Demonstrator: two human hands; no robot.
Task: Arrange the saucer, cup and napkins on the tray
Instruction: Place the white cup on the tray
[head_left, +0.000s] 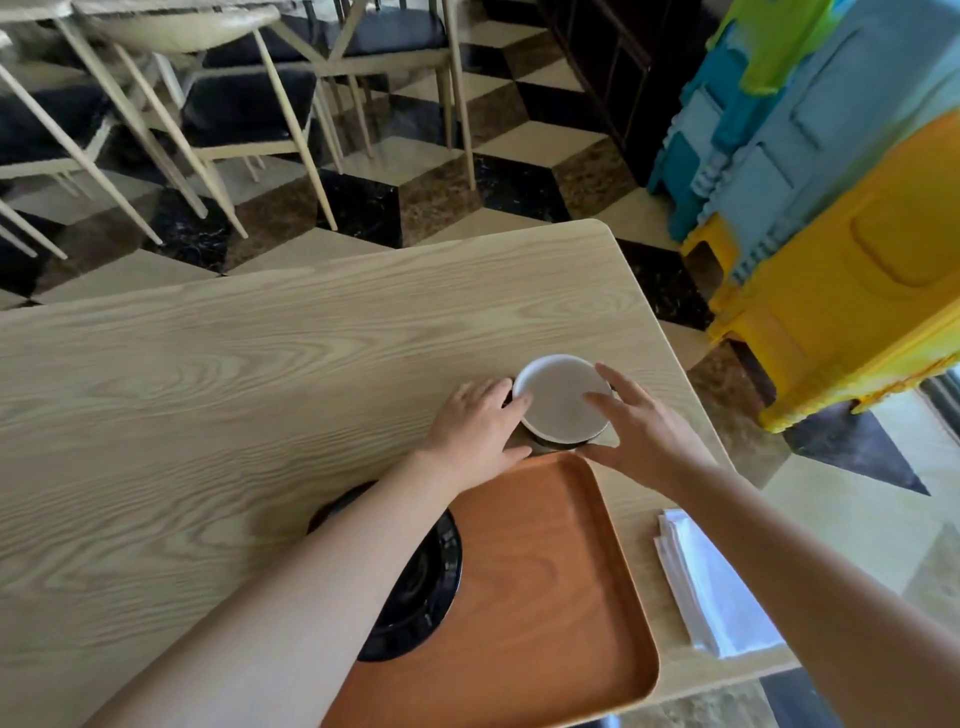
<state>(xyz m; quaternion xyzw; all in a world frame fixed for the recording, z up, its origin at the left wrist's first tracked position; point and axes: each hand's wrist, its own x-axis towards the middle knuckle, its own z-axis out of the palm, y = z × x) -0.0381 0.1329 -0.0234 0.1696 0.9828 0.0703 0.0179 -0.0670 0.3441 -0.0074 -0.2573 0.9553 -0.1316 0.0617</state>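
Note:
A white saucer (558, 400) sits just beyond the far edge of the orange wooden tray (524, 597), tilted slightly toward me. A dark rounded thing (558, 442), mostly hidden, shows under its near rim; I cannot tell whether it is the cup. My left hand (475, 434) presses its fingertips against the saucer's left rim. My right hand (641, 431) grips the right rim, thumb on top and fingers behind. The tray is bare. A stack of folded white napkins (711, 587) lies on the table to the tray's right, partly under my right forearm.
The light wooden table (208, 395) has a black round burner (421, 582) set into it, partly covered by the tray and my left forearm. Cream chairs (234, 104) stand beyond the table. Stacked yellow and blue plastic stools (831, 234) stand at the right.

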